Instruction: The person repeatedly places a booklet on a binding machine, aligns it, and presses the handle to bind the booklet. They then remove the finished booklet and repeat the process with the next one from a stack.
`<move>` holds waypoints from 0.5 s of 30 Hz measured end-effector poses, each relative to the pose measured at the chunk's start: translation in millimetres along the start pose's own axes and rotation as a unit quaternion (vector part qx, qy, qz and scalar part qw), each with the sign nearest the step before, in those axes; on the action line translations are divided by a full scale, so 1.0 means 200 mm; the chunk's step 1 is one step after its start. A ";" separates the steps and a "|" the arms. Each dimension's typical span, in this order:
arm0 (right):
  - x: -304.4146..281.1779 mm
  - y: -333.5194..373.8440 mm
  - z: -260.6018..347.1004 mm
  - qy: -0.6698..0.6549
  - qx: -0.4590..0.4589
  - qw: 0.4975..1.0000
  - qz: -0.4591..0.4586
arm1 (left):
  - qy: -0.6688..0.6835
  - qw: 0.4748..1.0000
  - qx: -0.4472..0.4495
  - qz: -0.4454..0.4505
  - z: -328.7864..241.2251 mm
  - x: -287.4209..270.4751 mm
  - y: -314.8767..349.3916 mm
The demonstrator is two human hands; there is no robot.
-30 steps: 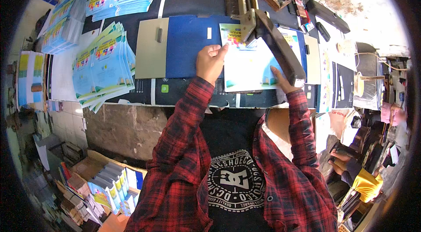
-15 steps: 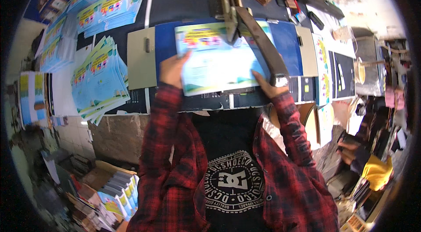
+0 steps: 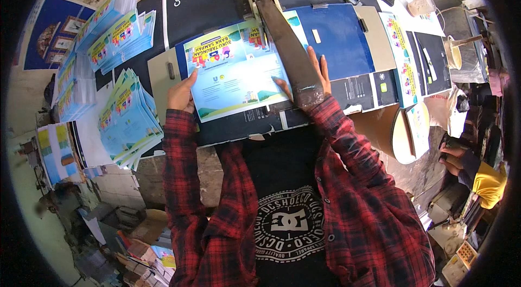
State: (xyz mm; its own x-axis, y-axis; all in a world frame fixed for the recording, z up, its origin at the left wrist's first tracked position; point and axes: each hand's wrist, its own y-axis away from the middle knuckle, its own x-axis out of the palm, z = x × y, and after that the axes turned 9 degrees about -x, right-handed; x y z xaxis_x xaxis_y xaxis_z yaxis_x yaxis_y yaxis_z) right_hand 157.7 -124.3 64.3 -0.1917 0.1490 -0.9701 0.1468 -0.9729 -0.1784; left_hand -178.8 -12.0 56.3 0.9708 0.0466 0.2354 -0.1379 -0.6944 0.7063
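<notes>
Fingers of the left hand (image 3: 180,94), just right of the fanned printed sheets (image 3: 127,118), pinch the left edge of a printed cover sheet (image 3: 222,89). It has slid leftward between both sets of fingers, so the metal cutter lever (image 3: 290,56) now crosses it nearer its right edge. Spread apart, the right hand's (image 3: 321,78) fingers straddle that obstructing lever, thumb on the sheet; blue board (image 3: 342,37) lies beyond them.

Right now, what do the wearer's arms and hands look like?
Both hands, left hand and right hand, are bare, with no gloves visible. The left sleeve and right sleeve are long, red-and-black plaid fabric reaching about the wrists. No cables or printed markings show on either sleeve.
</notes>
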 end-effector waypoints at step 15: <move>-0.07 0.00 -0.06 0.033 0.047 0.998 0.004 | -0.500 0.673 0.415 -0.352 -0.01 0.36 0.20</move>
State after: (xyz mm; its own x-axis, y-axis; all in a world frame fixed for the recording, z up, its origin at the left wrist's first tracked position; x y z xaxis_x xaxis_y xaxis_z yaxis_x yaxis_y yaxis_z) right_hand 171.3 -124.4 75.1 -0.1259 0.1491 -0.9808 0.0568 -0.9859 -0.1571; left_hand -113.9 -35.3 102.3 0.4424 0.3550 -0.8236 0.1790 -0.9348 -0.3067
